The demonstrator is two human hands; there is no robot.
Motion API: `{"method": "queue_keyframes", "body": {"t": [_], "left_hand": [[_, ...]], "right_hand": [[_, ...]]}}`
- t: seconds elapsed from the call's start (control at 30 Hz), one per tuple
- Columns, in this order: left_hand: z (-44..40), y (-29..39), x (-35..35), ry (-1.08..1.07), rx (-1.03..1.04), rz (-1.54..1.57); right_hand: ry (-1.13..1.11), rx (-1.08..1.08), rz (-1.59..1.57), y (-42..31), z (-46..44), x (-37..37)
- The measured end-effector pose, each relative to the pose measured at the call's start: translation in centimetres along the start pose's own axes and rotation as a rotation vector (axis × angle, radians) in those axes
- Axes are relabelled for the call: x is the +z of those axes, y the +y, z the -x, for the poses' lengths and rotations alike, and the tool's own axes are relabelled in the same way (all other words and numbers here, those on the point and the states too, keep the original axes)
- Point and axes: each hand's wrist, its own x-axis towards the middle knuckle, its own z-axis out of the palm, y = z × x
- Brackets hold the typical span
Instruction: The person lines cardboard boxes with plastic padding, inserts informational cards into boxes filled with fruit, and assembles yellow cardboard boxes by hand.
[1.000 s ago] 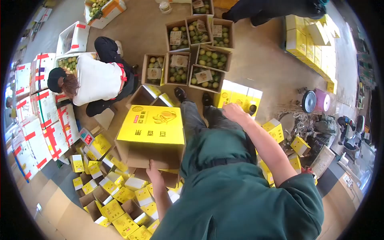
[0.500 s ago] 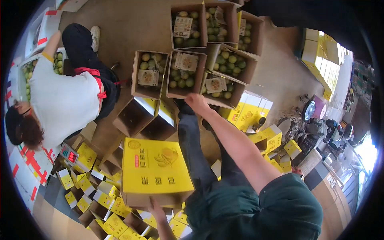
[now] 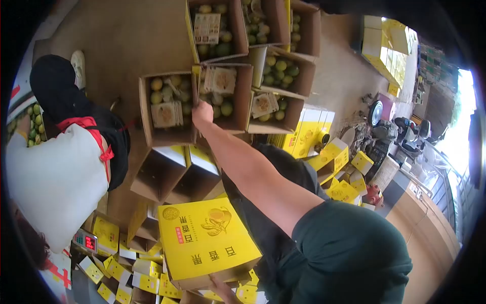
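Observation:
A closed yellow carton (image 3: pixel 207 238) with printed characters and a fruit drawing is tilted in front of me. My left hand (image 3: pixel 223 289) grips its lower edge from below, the fingers partly hidden. My right hand (image 3: pixel 203 114) is closed on the cardboard edge where two open cartons meet; which carton's wall it grips I cannot tell. The left one (image 3: pixel 147 109) and the middle one (image 3: pixel 243 93) hold green and yellow passion fruit with printed cards on top. Below them, open cartons (image 3: pixel 159 175) lie with their dark insides showing.
More fruit-filled cartons (image 3: pixel 276 23) stand at the far side. Small yellow boxes (image 3: pixel 119 271) are heaped below, beside a scale with a red display (image 3: pixel 84 240). A co-worker in a white shirt (image 3: pixel 55 167) bends over fruit at the left. Yellow cartons (image 3: pixel 304 134) stand at right.
My right hand has moved left from the middle carton's near edge to the edge between the left and middle cartons. The view has shifted, and the co-worker appears nearer the left edge.

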Motion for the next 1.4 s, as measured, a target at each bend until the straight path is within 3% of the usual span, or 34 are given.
{"method": "queue_keyframes", "body": {"t": [0.07, 0.13, 0.3, 0.4, 0.43, 0.47, 0.53, 0.57, 0.6, 0.63, 0.7, 0.73, 0.8, 0.83, 0.9, 1.13, 1.2, 1.27, 1.3, 1.37, 1.4], "left_hand": [[-0.2, 2.7, 0.9, -0.083, -0.053, -0.064], [-1.2, 1.3, 0.3, -0.063, 0.072, -0.107], [-1.2, 4.4, 0.6, -0.191, 0.158, -0.176], [-1.5, 5.7, 0.5, -0.246, 0.148, -0.162], [-2.1, 5.5, -0.1, -0.220, 0.171, -0.217], [-3.2, 4.4, -1.1, -0.184, 0.221, -0.226], [-4.6, 4.3, -2.6, -0.121, 0.281, -0.320], [-4.4, 5.6, -2.8, -0.087, 0.216, -0.437], [-3.9, 7.1, -2.3, -0.055, 0.145, -0.550], [-4.7, 6.2, -2.4, 0.034, 0.247, -0.600], [-5.3, 6.5, -1.6, -0.146, 0.510, -0.418], [-5.0, 7.0, -0.9, -0.050, 0.460, -0.478], [-5.5, 6.8, 0.1, -0.077, 0.624, -0.531], [-1.9, 9.7, 3.0, -0.069, 0.444, -0.453], [-0.5, 11.3, 5.3, -0.141, 0.455, -0.491], [-2.3, 10.7, 9.0, 0.016, 0.564, -0.587], [-4.8, 10.0, 6.0, -0.019, 0.978, -1.143], [-8.9, 9.3, 3.4, -0.274, 1.059, -1.014], [-9.9, 9.5, 3.0, -0.362, 0.933, -0.843], [-6.6, 10.8, 5.4, -0.067, 0.585, -0.969], [-6.9, 10.5, 8.6, -0.045, 0.613, -0.953]], "right_hand": [[-0.038, 0.077, -0.025, -0.4, 1.0, -2.3], [-0.013, -0.013, 0.038, -0.5, 3.5, -5.0], [-0.112, -0.040, -0.031, -0.9, 13.0, -15.9], [-0.268, 0.135, -0.019, -0.3, 17.6, -25.1], [-0.169, -0.008, -0.312, 3.1, 18.8, -26.1], [-0.276, 0.206, -0.237, 4.4, 19.6, -29.6], [-0.297, 0.214, -0.148, 1.7, 21.8, -38.2], [-0.297, 0.154, -0.115, 2.5, 22.7, -41.5], [-0.247, 0.078, -0.155, 5.9, 23.4, -43.5], [-0.171, 0.136, -0.334, 8.2, 24.2, -45.3], [-0.008, 0.136, -0.312, 10.4, 25.7, -50.6], [0.036, 0.210, -0.132, 11.5, 25.2, -52.8], [0.088, 0.327, -0.012, 11.4, 23.0, -56.9], [0.124, 0.287, -0.019, 13.1, 21.7, -58.4], [0.173, 0.205, -0.001, 18.3, 17.6, -61.8], [0.242, 0.108, 0.299, 29.3, -1.9, -71.1], [0.255, 0.056, 0.295, 32.3, -8.0, -71.1], [0.238, 0.032, 0.336, 34.2, -14.4, -69.4], [0.237, 0.015, 0.373, 34.9, -16.9, -68.0], [0.230, -0.013, 0.322, 35.5, -21.2, -64.5], [0.243, -0.021, 0.290, 35.4, -23.8, -63.0]]}}
